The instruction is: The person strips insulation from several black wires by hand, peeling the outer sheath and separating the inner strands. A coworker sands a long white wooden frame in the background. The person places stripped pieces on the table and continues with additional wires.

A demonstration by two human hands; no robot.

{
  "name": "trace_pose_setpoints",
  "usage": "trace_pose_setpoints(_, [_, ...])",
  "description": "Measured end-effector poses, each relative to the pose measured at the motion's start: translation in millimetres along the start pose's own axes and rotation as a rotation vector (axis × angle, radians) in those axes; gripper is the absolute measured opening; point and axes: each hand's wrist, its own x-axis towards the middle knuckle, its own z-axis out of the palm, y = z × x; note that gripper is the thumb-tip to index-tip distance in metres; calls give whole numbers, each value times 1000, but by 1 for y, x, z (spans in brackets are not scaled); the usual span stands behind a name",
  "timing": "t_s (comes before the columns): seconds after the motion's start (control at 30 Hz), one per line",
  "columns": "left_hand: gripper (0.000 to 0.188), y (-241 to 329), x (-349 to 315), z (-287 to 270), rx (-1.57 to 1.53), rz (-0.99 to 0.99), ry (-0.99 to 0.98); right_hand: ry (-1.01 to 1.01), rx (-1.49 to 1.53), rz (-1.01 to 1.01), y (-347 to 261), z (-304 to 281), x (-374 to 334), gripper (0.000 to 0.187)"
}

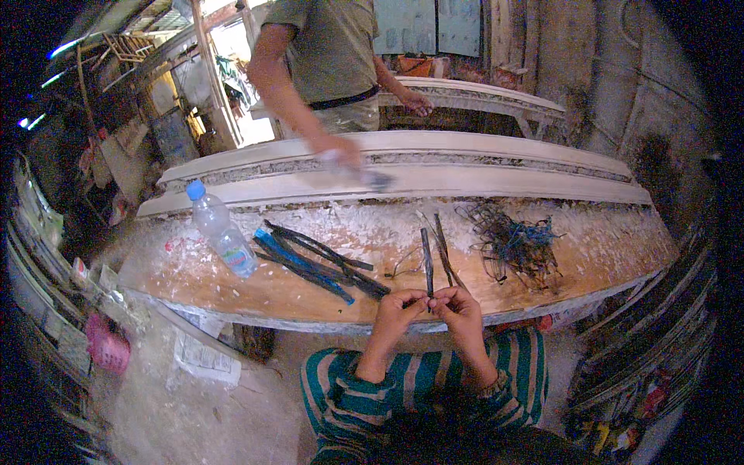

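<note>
The left hand (397,311) and right hand (459,314) pinch the black strip (428,260) by its near end. It extends beyond them, over the table (620,252).

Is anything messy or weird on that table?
Yes. White bits are scattered over the table, thickest along its far side, as if something crumbled or spilled. Toward the right, thin strings lie in a messy tangle, unlike the straight dark strip that the left hand and right hand pinch.

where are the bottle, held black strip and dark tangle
Bottle (222,232), head view: middle of its clear body
Held black strip (427,260), head view: midway along its visible length
Dark tangle (518,242), head view: its middle
</note>
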Motion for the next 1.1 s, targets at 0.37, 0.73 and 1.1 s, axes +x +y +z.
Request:
trace_pose_setpoints(0.37, [22,12,0,-5,128,27,-77,38,-35,-56,13,-1,10,9])
trace_pose_setpoints(0.73, [17,23,1,-9,-12,-117,-61,37,-259,-21,14,4,10,6])
trace_pose_setpoints(1.1, [17,23,-1,-7,-148,-120,49,23,-264,-222,0,7,-9,11])
